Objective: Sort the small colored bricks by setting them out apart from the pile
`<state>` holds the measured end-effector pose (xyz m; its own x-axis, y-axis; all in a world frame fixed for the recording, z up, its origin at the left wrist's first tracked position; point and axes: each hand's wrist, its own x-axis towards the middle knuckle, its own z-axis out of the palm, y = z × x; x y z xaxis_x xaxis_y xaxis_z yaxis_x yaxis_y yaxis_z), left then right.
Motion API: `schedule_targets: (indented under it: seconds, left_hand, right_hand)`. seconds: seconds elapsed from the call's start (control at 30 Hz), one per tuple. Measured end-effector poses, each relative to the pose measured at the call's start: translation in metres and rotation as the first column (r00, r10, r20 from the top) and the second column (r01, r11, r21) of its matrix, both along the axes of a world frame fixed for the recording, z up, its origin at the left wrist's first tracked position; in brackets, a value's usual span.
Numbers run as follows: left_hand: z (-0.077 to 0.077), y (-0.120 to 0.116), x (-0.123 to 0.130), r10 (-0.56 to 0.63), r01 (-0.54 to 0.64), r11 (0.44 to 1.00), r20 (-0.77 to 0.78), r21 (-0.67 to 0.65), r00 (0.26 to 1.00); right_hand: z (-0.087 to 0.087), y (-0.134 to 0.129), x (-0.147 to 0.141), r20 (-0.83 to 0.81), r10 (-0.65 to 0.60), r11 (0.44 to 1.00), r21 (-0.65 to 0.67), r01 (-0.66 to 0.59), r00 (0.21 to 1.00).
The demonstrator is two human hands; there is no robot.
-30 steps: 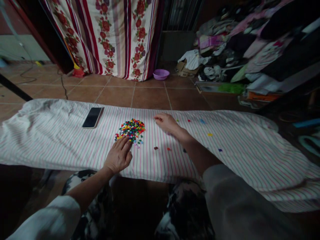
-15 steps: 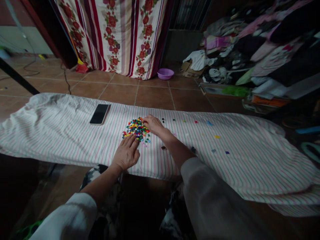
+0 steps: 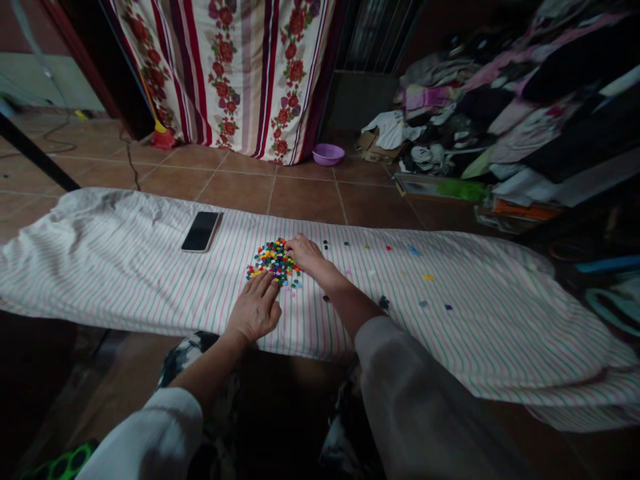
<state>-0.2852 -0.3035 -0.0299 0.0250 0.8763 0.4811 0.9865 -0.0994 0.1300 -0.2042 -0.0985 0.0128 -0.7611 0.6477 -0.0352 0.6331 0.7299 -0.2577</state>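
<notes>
A heap of small bright pieces [image 3: 276, 257], many of them square, lies on the striped cloth [image 3: 165, 287]. Against its near edge rests my left hand [image 3: 257, 310], fingers stretched out and flat, their tips touching the pieces. At the heap's upper right side is my right hand [image 3: 306, 255], with fingers curled down and drawn together; whatever is between the fingertips is hidden. To the right, pieces lie apart in loose, colour-sorted spots, among them a yellow group [image 3: 429, 277], a blue group [image 3: 413, 250], a dark green group [image 3: 384, 302] and a purple piece [image 3: 449, 307].
A phone [image 3: 201, 231] lies left of the heap on the cloth. Beyond the cloth are a tiled floor, a purple basin [image 3: 329, 155], a floral curtain [image 3: 250, 80] and a broom [image 3: 163, 137]. Clothes [image 3: 500, 100] are piled at the back right.
The view has shifted slightly. My right hand's fingers have drawn in a little at the heap's edge, while my left hand stays in about the same place.
</notes>
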Motion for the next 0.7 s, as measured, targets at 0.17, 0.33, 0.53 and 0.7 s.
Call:
schedule_targets:
  seconds: [0.17, 0.33, 0.53, 0.7]
  left_hand:
    - [0.001, 0.0, 0.0, 0.003, -0.003, 1.0, -0.005, -0.018, 1.0]
    - [0.001, 0.0, 0.0, 0.01, -0.01, 1.0, 0.007, -0.008, 1.0]
    - [0.001, 0.0, 0.001, 0.003, -0.003, 1.0, 0.011, 0.002, 1.0]
    - [0.001, 0.0, 0.001, 0.012, -0.012, 1.0, 0.011, 0.004, 1.0]
  right_hand:
    - [-0.005, 0.0, 0.004, -0.122, -0.008, 1.0, -0.031, 0.004, 0.993]
    - [-0.014, 0.002, 0.008, -0.334, -0.082, 0.995, -0.082, 0.058, 0.939]
    - [-0.023, -0.005, 0.011, -0.435, -0.107, 0.99, -0.13, 0.055, 0.894]
    - [-0.026, -0.017, 0.014, -0.523, -0.204, 0.969, -0.227, 0.096, 0.828]
